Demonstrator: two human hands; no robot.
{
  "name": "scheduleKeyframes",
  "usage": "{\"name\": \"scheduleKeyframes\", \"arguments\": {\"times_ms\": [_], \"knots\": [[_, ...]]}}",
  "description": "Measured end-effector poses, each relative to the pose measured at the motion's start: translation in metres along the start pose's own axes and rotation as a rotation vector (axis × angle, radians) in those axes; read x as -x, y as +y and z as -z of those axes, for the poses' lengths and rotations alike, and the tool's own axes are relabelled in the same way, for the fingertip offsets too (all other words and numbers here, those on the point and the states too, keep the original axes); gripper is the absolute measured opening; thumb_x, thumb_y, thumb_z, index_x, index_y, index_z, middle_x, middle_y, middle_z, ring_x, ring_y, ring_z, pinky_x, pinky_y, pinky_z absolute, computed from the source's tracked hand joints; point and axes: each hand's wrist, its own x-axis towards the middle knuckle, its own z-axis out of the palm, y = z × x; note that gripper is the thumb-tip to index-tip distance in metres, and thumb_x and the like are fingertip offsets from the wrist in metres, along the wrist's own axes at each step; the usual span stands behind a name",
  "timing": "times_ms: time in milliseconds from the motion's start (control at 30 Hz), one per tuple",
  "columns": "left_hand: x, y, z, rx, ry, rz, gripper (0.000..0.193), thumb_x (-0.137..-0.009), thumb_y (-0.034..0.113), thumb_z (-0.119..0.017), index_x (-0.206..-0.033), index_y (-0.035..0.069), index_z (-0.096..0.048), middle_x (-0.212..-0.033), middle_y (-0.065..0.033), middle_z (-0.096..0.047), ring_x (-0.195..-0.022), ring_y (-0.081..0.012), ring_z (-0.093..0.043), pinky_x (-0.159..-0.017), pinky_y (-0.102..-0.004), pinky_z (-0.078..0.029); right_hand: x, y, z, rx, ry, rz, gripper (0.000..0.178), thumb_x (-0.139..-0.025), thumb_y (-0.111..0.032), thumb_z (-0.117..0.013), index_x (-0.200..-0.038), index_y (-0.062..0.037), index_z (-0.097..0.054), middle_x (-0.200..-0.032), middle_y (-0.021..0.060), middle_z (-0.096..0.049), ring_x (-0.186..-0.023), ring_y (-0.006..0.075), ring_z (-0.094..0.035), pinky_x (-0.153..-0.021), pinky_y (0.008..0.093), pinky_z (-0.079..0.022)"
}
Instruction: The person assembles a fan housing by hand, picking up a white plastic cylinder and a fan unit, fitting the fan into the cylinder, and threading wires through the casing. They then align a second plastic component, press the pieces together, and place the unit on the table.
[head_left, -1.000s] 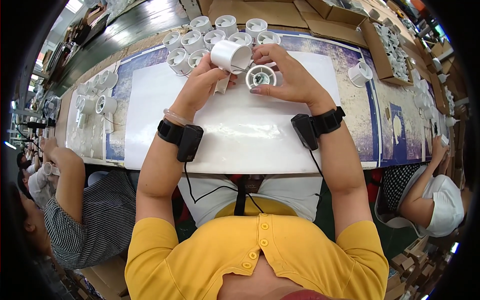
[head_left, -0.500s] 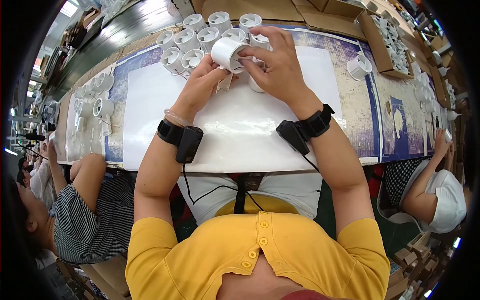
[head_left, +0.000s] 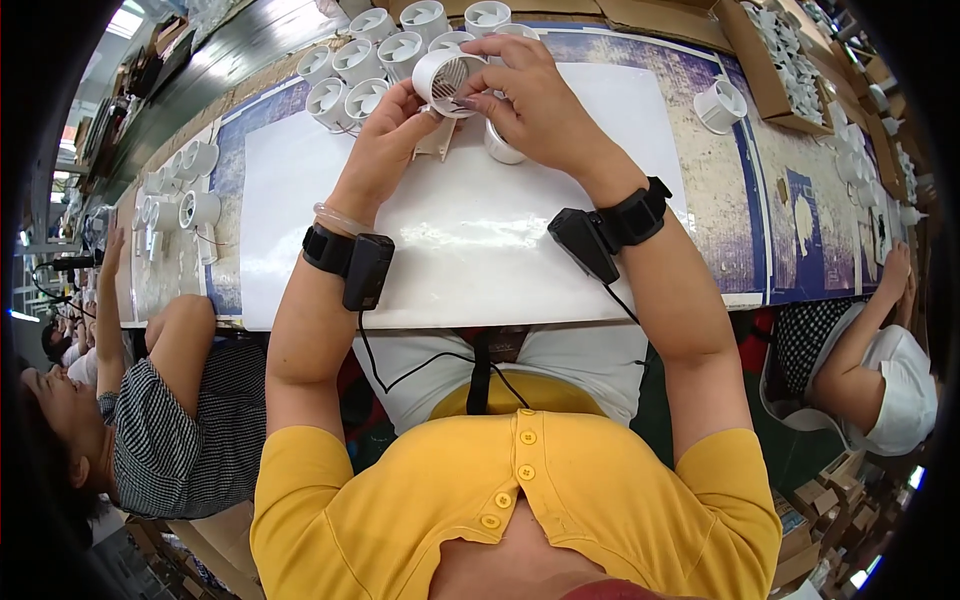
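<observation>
My left hand grips a white round fan housing from its left and lower side, holding it above the table. Slatted grille bars show inside the opening, and a flat white bracket extends below. On the right of the same housing is my right hand, its fingers curled over the rim and its thumb by the opening. What the fingertips pinch inside is partly hidden. Another white cylinder stands beneath my right hand. Just beyond both hands, several white fans stand grouped together, blades visible in their openings.
A white sheet covers the table in front of me. One fan stands to the right, near a cardboard box of white parts. More fans are at the left, where a person in a checked top sits. Another person sits at right.
The held housing has been turned, so its opening with the grille now faces me more. Both hands stay on it. The view has shifted slightly.
</observation>
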Motion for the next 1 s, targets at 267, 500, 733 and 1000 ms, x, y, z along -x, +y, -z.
{"name": "scheduleKeyframes", "arguments": {"times_ms": [267,500,733,1000], "knots": [[-0.001,-0.002,-0.003,-0.044,-0.030,-0.069,0.048,-0.092,0.005,-0.052,-0.136,-0.001,-0.033,-0.121,-0.0103,-0.054,-0.108,-0.0160,-0.055,-0.094,-0.0276,-0.045,0.002,-0.003,-0.001,0.060,-0.052,-0.004,0.007,-0.080,-0.010,-0.066,-0.086,-0.0060,-0.067,-0.125,0.0086,-0.054,-0.119,0.0323,-0.043,-0.102,0.0414,-0.033],[0.002,-0.005,-0.004,-0.071,-0.073,-0.078,0.057,-0.090,0.004,-0.054,-0.140,0.001,-0.027,-0.122,-0.0106,-0.053,-0.110,-0.0151,-0.054,-0.093,-0.0273,-0.045,0.003,-0.010,0.004,-0.116,-0.235,-0.181,0.010,-0.082,-0.009,-0.063,-0.088,-0.0012,-0.065,-0.130,0.0131,-0.049,-0.112,0.0306,-0.049,-0.089,0.0357,-0.046],[0.002,-0.003,-0.006,-0.117,-0.075,-0.088,0.062,-0.087,0.003,-0.057,-0.141,0.003,-0.027,-0.123,-0.0106,-0.053,-0.110,-0.0147,-0.053,-0.092,-0.0266,-0.045,0.005,-0.012,0.005,-0.118,-0.202,-0.205,0.012,-0.081,-0.010,-0.064,-0.090,-0.0026,-0.066,-0.129,0.0136,-0.049,-0.109,0.0285,-0.052,-0.083,0.0337,-0.050],[0.002,-0.003,-0.006,-0.126,-0.073,-0.099,0.061,-0.087,0.004,-0.058,-0.141,0.003,-0.028,-0.124,-0.0093,-0.052,-0.112,-0.0150,-0.052,-0.093,-0.0276,-0.044,0.002,-0.020,0.003,-0.038,-0.090,-0.099,0.011,-0.078,-0.013,-0.068,-0.088,-0.0088,-0.068,-0.126,0.0103,-0.053,-0.111,0.0286,-0.051,-0.091,0.0377,-0.044]]}}
